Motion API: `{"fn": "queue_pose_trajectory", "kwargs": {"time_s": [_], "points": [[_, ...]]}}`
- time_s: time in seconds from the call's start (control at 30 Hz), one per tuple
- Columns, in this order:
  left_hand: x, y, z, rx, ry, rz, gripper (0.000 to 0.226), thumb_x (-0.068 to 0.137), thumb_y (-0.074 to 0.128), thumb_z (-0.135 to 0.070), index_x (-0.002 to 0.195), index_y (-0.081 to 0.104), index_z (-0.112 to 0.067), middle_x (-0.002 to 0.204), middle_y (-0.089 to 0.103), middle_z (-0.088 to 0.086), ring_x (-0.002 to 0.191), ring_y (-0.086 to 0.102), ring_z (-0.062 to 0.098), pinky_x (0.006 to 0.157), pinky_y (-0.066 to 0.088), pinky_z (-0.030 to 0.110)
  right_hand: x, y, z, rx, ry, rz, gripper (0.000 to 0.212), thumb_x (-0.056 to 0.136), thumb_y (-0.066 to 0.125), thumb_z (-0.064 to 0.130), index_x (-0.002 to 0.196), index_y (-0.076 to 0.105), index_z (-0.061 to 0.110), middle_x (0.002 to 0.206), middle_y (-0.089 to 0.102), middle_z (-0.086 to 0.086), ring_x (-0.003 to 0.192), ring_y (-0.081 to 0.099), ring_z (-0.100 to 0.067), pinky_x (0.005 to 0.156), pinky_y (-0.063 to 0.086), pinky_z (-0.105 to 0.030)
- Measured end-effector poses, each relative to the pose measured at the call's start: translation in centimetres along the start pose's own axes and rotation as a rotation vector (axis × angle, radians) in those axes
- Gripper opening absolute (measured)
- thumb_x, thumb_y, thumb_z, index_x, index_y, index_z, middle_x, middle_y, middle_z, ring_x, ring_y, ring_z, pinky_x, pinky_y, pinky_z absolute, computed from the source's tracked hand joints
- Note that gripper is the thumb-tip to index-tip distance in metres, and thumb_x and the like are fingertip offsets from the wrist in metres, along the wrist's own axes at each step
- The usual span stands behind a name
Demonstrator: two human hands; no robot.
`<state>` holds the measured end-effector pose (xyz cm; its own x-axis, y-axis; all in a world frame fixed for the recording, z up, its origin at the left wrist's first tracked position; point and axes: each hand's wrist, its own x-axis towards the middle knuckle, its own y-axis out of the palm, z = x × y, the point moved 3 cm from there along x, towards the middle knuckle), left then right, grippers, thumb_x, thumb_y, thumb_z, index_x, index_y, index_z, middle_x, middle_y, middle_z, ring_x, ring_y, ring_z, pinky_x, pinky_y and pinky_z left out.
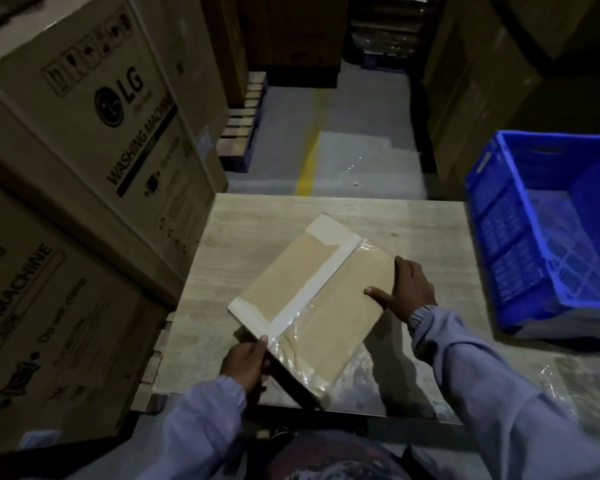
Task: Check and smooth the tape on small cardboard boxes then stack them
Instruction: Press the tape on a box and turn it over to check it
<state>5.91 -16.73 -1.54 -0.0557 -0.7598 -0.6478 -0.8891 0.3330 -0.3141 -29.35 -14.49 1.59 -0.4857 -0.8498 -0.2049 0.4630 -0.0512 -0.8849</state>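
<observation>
Cardboard box (pixel 312 299) tilted on table (pixel 243 237); left hand (pixel 245 363) fingers and right hand (pixel 407 289) fingers grip opposite edges.

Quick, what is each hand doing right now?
Left hand: closed on the near left edge of the cardboard box.
Right hand: gripping the box's right edge, thumb on top.

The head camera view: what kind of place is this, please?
Most likely a warehouse or stockroom. Tall brown cardboard cartons printed "LG washing machine" are stacked on the left, a yellow painted line runs down the grey concrete aisle, and a large blue plastic crate stands beside the pale wooden packing table.
</observation>
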Motion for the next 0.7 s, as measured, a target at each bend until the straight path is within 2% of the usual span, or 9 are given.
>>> {"fn": "queue_pose_trajectory", "kwargs": {"time_s": [0.07, 0.13, 0.2, 0.27, 0.37, 0.57, 0.7], "points": [[1.0, -0.7, -1.6, 0.095, 0.119, -0.021, 0.041, 0.078, 0.063, -0.053, 0.077, 0.07, -0.012, 0.078, 0.073, 0.01, 0.078, 0.069, 0.03, 0.076, 0.055, 0.044, -1.6, -0.1, -0.8, 0.059, 0.041, -0.004, 0.093, 0.07, 0.065, 0.072, 0.139, 0.034, 0.019, 0.136, 0.041, -0.011, 0.122, 0.045, -0.033, 0.098, 0.042, -0.046], [1.7, -0.5, -3.0, 0.001, 0.195, 0.064, 0.02, 0.086, 0.071, -0.031, 0.101, 0.068, -0.019, 0.098, 0.073, 0.003, 0.096, 0.067, 0.027, 0.084, 0.052, 0.037, -3.1, -0.3, -1.3, 0.113, 0.093, 0.014, 0.087, 0.072, 0.068, 0.067, 0.138, 0.034, 0.021, 0.135, 0.041, -0.011, 0.118, 0.048, -0.034, 0.098, 0.043, -0.044], [2.5, -0.2, -4.1, -0.048, 0.28, 0.134, 0.041, 0.086, 0.073, -0.014, 0.124, 0.058, -0.02, 0.113, 0.068, -0.002, 0.108, 0.063, 0.022, 0.09, 0.049, 0.03, -4.6, -0.3, -1.6, 0.151, 0.121, 0.014, 0.084, 0.072, 0.07, 0.063, 0.137, 0.035, 0.022, 0.131, 0.042, -0.011, 0.112, 0.052, -0.033, 0.094, 0.046, -0.043], [3.1, 0.1, -4.6, 0.016, 0.341, 0.145, 0.065, 0.076, 0.078, -0.022, 0.135, 0.05, -0.021, 0.116, 0.066, -0.004, 0.108, 0.062, 0.018, 0.091, 0.049, 0.03, -6.2, -0.3, -1.6, 0.188, 0.129, 0.01, 0.082, 0.073, 0.073, 0.057, 0.136, 0.038, 0.019, 0.126, 0.043, -0.012, 0.108, 0.054, -0.032, 0.091, 0.048, -0.041], [3.2, 0.7, -5.4, 0.081, 0.399, 0.086, 0.077, 0.068, 0.071, -0.035, 0.139, 0.044, -0.025, 0.114, 0.065, -0.002, 0.101, 0.062, 0.015, 0.092, 0.05, 0.036, -8.5, -0.1, -1.8, 0.267, 0.163, 0.013, 0.076, 0.075, 0.077, 0.046, 0.135, 0.04, 0.017, 0.123, 0.042, -0.01, 0.107, 0.054, -0.028, 0.092, 0.047, -0.036], [4.1, 0.8, -6.3, 0.152, 0.496, 0.081, 0.074, 0.08, 0.073, -0.026, 0.145, 0.038, -0.024, 0.12, 0.062, -0.001, 0.108, 0.058, 0.02, 0.091, 0.044, 0.031, -11.8, 0.7, -2.4, 0.281, 0.206, 0.01, 0.067, 0.078, 0.077, 0.036, 0.132, 0.042, 0.015, 0.123, 0.043, -0.007, 0.101, 0.053, -0.019, 0.089, 0.045, -0.028], [5.1, 0.6, -6.1, 0.279, 0.485, 0.031, 0.072, 0.089, 0.068, -0.022, 0.149, 0.03, -0.032, 0.13, 0.058, 0.001, 0.114, 0.055, 0.023, 0.094, 0.042, 0.032, -13.1, 1.3, -2.8, 0.282, 0.225, 0.011, 0.067, 0.078, 0.078, 0.031, 0.133, 0.042, 0.015, 0.126, 0.045, -0.006, 0.099, 0.055, -0.016, 0.088, 0.049, -0.03]]}}
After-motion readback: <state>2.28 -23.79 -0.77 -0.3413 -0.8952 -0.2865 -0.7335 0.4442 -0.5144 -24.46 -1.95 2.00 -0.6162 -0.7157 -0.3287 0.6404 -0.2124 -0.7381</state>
